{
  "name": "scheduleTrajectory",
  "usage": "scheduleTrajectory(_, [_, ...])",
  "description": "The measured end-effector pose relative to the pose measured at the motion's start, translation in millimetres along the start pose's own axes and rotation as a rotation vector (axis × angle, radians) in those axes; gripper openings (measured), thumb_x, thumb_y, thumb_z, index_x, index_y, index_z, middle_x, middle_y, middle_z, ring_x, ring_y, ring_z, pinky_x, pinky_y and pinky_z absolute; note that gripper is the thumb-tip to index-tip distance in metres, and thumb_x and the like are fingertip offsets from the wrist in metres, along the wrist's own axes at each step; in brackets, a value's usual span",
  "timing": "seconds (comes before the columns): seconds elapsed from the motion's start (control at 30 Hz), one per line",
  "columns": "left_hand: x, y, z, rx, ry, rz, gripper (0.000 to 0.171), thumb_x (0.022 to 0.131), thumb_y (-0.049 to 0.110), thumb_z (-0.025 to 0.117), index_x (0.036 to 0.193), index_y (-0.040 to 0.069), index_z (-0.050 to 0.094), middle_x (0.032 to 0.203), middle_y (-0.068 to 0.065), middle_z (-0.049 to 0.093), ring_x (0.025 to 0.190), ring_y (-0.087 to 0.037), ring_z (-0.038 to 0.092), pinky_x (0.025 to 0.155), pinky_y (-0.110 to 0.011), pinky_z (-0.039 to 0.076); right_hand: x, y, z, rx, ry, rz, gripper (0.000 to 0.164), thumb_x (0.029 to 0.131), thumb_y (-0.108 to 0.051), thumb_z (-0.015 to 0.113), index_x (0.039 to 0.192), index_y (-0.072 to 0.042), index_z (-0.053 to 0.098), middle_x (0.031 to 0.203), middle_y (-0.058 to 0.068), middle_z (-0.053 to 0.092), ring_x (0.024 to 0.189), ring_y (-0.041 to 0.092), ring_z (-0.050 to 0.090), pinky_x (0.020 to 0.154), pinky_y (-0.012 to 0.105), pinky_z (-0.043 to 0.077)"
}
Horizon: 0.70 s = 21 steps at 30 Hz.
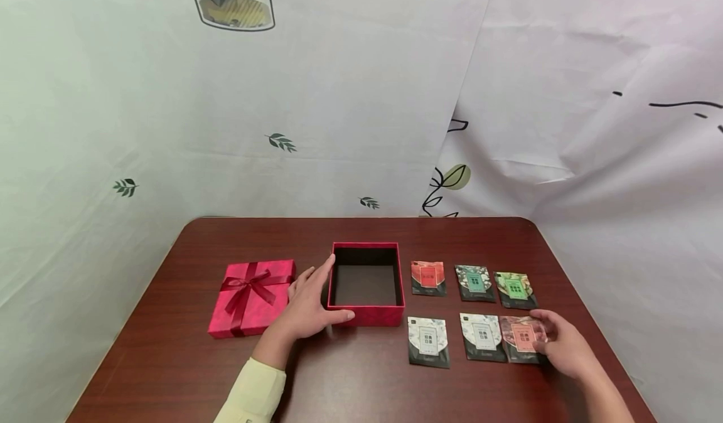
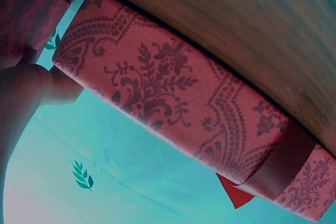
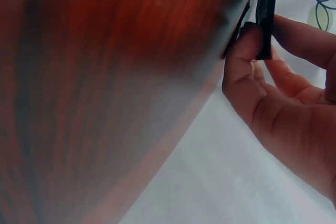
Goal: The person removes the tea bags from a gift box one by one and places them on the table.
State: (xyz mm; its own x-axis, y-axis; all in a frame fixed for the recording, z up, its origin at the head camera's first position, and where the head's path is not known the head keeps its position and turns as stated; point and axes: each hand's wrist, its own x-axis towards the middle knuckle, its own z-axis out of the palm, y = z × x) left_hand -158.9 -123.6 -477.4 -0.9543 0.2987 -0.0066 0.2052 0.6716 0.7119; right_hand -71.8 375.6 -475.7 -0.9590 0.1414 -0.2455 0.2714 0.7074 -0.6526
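Note:
My left hand (image 1: 307,305) rests against an open red gift box (image 1: 375,315), fingers along its left side and thumb at the front wall. The box is dark inside, and nothing lies in it. In the left wrist view, the patterned side of the box lid (image 2: 152,82) fills the middle. My right hand (image 1: 569,346) pinches the right edge of a pinkish-red tea sachet (image 1: 516,338) between thumb and fingers. That sachet lies right beside a white-and-black sachet (image 1: 481,335). Seen from the right wrist, the dark sachet (image 3: 266,19) shows edge-on at the fingertips.
The red lid (image 1: 277,304) with a ribbon bow lies left of the box. Other sachets lie to the right: a red one (image 1: 428,277), a teal one (image 1: 475,282), a green one (image 1: 515,288) and a white one (image 1: 428,341). Printed cloth (image 1: 339,96) hangs behind the wooden table (image 1: 361,379).

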Motion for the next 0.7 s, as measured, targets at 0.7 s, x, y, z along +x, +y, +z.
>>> scheduleTrajectory(0.7, [1.8,1.0,1.4,0.024,0.007,0.018,0.122,0.065,0.059,0.086,0.161,0.027,0.019,0.163,-0.004,0.021,0.144,-0.034,0.017,0.107,-0.069,0.010,-1.4,-8.7,5.1,-0.245,0.053,0.051,0.051,0.081,0.001,0.072,0.126,0.012,0.051,0.103,0.029,0.059,0.091,0.041,0.056,0.078,0.060,0.045])
